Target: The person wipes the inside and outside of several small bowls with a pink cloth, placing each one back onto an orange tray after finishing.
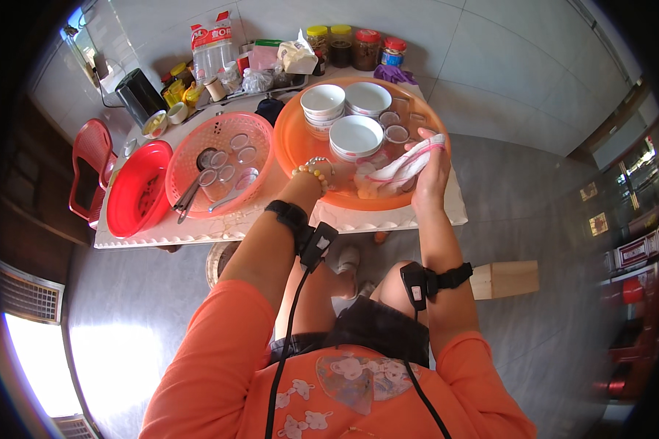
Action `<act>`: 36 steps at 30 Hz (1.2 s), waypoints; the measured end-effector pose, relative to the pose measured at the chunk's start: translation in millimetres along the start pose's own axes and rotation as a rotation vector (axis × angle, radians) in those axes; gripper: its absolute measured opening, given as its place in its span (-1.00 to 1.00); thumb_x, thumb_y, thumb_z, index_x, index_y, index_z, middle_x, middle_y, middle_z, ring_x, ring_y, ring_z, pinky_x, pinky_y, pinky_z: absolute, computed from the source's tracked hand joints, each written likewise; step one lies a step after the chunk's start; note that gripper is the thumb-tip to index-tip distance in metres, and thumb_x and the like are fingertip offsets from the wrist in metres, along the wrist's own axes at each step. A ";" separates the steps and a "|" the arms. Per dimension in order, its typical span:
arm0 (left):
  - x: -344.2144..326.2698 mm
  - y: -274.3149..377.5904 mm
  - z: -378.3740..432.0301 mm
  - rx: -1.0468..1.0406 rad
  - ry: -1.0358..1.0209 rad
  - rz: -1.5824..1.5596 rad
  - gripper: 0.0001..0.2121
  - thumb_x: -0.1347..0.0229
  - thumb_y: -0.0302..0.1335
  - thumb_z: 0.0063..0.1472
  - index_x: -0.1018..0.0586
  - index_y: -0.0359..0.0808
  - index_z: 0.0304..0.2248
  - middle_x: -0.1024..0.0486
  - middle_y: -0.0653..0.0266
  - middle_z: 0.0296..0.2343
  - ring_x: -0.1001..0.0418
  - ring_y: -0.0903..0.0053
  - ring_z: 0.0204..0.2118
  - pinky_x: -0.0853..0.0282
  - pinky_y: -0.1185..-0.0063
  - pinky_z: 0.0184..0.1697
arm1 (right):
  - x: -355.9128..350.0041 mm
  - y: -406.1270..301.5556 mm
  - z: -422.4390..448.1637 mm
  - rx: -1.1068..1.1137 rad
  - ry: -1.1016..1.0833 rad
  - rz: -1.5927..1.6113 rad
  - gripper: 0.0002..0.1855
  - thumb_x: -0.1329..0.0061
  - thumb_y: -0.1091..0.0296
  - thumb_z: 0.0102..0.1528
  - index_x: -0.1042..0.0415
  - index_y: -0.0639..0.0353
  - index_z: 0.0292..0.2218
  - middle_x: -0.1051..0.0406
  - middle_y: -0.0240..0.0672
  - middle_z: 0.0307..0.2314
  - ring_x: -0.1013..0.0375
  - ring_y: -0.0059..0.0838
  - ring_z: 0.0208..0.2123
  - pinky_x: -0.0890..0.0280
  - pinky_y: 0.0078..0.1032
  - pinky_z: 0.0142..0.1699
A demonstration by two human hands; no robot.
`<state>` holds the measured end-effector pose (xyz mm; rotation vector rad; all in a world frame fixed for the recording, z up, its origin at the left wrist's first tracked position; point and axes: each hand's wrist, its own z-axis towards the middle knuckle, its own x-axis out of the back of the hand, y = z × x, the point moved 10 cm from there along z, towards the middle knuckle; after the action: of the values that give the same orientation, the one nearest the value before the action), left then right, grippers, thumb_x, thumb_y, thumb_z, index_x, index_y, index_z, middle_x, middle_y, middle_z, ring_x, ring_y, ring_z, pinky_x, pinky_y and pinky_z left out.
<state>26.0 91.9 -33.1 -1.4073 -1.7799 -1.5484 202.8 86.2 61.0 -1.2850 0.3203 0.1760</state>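
Observation:
My right hand (433,175) is over the right rim of an orange plastic basin (292,137), holding a white cloth (409,164) with pink stripes. My left hand (345,176) is blurred over the front of the basin, beside the cloth's lower end. Its fingers are too smeared to show whether they grip anything. Stacked white bowls stand in the basin: a front stack (356,136), a left stack (323,104) and a back stack (368,99). Small clear cups (396,133) lie right of the bowls.
Left of the basin, a pink plastic colander (189,148) holds clear cups and metal-handled utensils (188,198). A red basin (122,203) with dark bits stands at the table's left end. Jars (367,50), a tissue pack (297,56) and a tray (247,99) line the wall.

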 end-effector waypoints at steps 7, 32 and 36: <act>12.7 -6.5 1.2 0.169 0.137 0.124 -0.67 0.06 -0.57 -0.06 -0.39 -0.28 -0.22 -0.34 -0.02 -0.23 -0.32 0.27 -0.16 -0.26 0.53 -0.14 | 4.7 23.5 4.8 0.130 -0.070 -0.247 -0.64 0.45 0.22 0.14 -0.31 0.25 -0.23 -0.33 -0.31 -0.39 -0.35 -0.53 -0.40 -0.23 -0.60 -0.26; -16.1 18.0 18.9 -0.457 -0.054 0.107 -0.59 -0.08 -0.28 -0.13 -0.44 -0.29 -0.25 -0.36 0.13 -0.22 -0.28 0.34 -0.13 -0.13 0.53 -0.06 | -19.6 -37.1 33.8 -0.002 -0.025 -0.006 -0.59 0.56 0.18 0.13 -0.19 0.17 -0.11 -0.37 -0.27 -0.50 -0.30 -0.53 -0.50 -0.23 -0.57 -0.36; -19.7 32.4 15.9 -0.519 -0.095 0.131 -0.61 -0.06 -0.27 -0.10 -0.44 -0.32 -0.26 -0.34 0.17 -0.21 -0.26 0.35 -0.13 -0.10 0.54 -0.05 | -11.7 -40.6 37.4 0.013 -0.009 0.021 -0.59 0.57 0.17 0.14 -0.18 0.20 -0.12 -0.37 -0.26 -0.51 -0.29 -0.54 -0.51 -0.23 -0.59 -0.36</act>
<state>66.8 94.0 -37.6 -1.8135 -1.3481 -1.9874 209.2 111.4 111.1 -1.2685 0.3273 0.1973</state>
